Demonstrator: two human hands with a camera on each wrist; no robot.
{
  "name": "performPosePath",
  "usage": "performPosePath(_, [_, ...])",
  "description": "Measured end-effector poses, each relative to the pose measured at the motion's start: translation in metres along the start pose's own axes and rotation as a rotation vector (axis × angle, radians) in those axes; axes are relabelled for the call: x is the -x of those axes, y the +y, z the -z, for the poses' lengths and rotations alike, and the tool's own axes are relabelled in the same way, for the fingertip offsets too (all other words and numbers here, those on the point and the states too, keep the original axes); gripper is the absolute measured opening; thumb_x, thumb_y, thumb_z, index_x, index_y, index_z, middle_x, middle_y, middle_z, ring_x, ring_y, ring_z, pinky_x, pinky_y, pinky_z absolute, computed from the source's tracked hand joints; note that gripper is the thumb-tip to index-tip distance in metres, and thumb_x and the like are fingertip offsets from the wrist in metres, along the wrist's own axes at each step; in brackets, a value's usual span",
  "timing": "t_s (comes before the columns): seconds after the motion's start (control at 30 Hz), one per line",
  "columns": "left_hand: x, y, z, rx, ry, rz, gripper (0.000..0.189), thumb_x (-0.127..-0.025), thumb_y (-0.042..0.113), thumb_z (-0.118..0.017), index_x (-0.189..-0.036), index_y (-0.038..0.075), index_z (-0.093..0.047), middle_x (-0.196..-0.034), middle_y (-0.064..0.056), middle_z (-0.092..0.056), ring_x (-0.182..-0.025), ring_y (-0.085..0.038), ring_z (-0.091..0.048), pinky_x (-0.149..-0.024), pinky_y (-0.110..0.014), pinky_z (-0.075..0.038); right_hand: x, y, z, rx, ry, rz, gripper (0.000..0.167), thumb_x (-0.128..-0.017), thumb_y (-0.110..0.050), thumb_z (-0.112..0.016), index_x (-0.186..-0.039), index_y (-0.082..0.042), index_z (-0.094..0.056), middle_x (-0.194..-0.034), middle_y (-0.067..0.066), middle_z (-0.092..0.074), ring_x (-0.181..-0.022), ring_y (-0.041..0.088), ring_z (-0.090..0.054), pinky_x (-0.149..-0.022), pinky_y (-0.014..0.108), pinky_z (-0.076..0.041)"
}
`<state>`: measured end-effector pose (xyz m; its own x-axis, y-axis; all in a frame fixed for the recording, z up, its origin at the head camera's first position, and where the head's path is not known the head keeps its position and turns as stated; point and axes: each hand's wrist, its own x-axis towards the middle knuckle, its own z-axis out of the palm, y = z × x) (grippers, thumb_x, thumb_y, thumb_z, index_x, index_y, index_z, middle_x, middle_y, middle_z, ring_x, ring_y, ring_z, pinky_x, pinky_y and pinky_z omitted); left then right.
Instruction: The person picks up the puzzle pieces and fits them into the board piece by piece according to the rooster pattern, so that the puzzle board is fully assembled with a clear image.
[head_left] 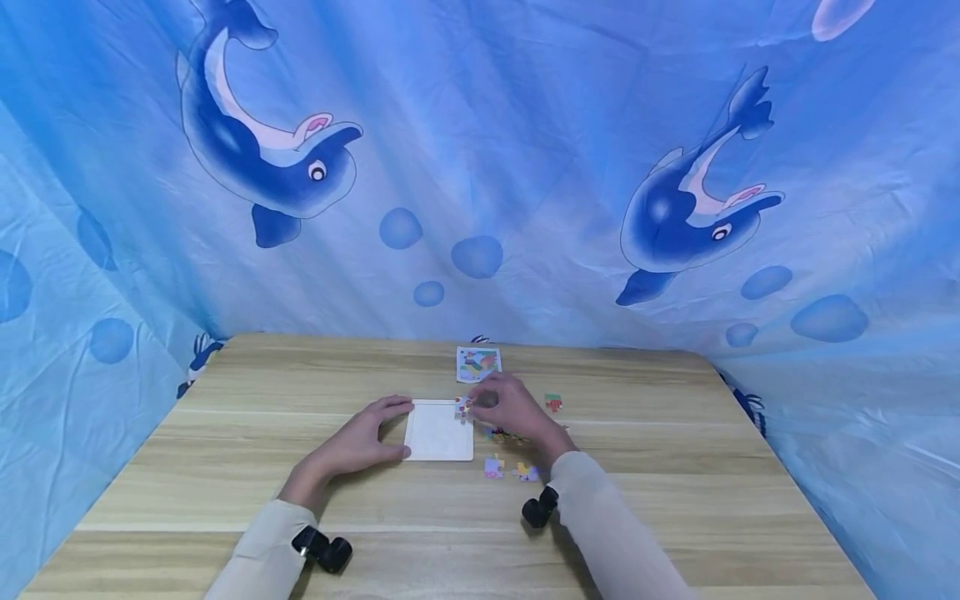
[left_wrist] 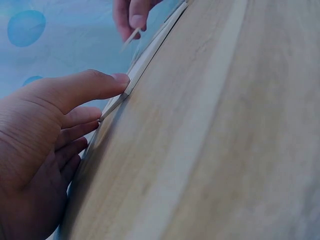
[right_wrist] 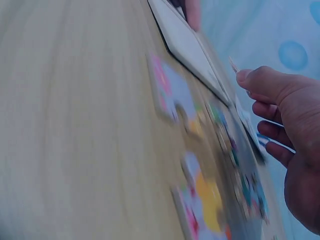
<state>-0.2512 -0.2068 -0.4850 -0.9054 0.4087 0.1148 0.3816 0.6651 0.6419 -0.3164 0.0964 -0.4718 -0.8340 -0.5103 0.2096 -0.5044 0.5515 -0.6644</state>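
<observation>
A white square puzzle tray (head_left: 438,433) lies flat on the table. My left hand (head_left: 363,437) holds it by its left side, thumb at the near corner and fingertips at the far one; the left wrist view shows the thumb (left_wrist: 100,85) against the tray's edge. Between thumb and fingertips, my right hand (head_left: 513,408) pinches a puzzle piece (head_left: 462,408) over the tray's far right corner. In the right wrist view that piece (right_wrist: 233,65) appears edge-on, raised above the tray (right_wrist: 187,45).
Right of the tray lie loose puzzle pieces: a purple one (head_left: 493,467), a yellow and purple one (head_left: 527,472), a green and red one (head_left: 553,403), and several partly under my right hand. A picture card (head_left: 478,362) lies behind the tray. A blue dolphin curtain (head_left: 480,167) hangs behind the table.
</observation>
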Motion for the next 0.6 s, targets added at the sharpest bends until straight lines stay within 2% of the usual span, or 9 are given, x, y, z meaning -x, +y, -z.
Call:
performPosePath(0.27, [0.0,-0.001,0.001,0.008,-0.003,0.007,0.075,-0.086,0.03,-0.081,-0.151,0.005,-0.052,-0.157,-0.021,-0.045,-0.147,-0.046,-0.041,-0.118,-0.065,-0.035,-0.014,-0.016,-0.025,0.022,-0.037,0.01,0.024,-0.091,-0.026,-0.078,-0.111,-0.013,-0.08,-0.114,0.0,-0.071,-0.114,0.019,-0.06,-0.102,0.038,-0.052])
performPosePath(0.43, [0.0,-0.002,0.0,0.004,-0.005,0.008,0.076,-0.086,0.033,-0.08,-0.151,0.007,-0.052,-0.157,-0.019,-0.045,-0.146,-0.045,-0.042,-0.118,-0.065,-0.036,-0.021,-0.019,-0.037,0.071,-0.019,0.049,0.025,-0.09,-0.025,-0.08,-0.111,-0.012,-0.08,-0.112,0.001,-0.072,-0.109,0.018,-0.059,-0.101,0.035,-0.051])
performPosePath(0.6, [0.0,-0.003,0.0,0.004,-0.002,0.011,0.077,-0.086,0.034,-0.081,-0.152,0.007,-0.051,-0.157,-0.018,-0.046,-0.146,-0.045,-0.043,-0.117,-0.065,-0.037,-0.026,-0.023,-0.045,0.08,-0.012,0.028,0.024,-0.091,-0.026,-0.08,-0.111,-0.014,-0.08,-0.11,0.0,-0.072,-0.107,0.017,-0.059,-0.098,0.034,-0.051])
